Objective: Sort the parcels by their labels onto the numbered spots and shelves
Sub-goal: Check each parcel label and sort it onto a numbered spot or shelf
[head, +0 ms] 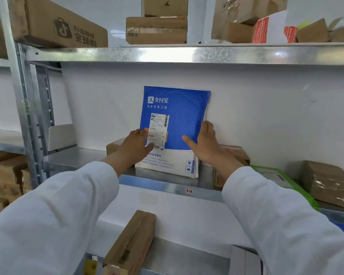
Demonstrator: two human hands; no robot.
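A blue and white padded mailer (184,108) stands upright on the middle metal shelf (167,185), leaning against the white back wall. A white shipping label is stuck on its front. My left hand (136,144) grips its left edge, thumb over the label. My right hand (206,143) holds its right edge, fingers behind and thumb on the front. A small tag reading 1-2 (189,191) is stuck on the shelf's front lip below the mailer.
Brown boxes lie behind the mailer, one at left (113,146) and one at right (236,153). A green-edged parcel (274,176) and a taped brown box (328,182) sit at right. The upper shelf (187,54) carries several cartons. A long brown box (133,241) lies on the lower shelf.
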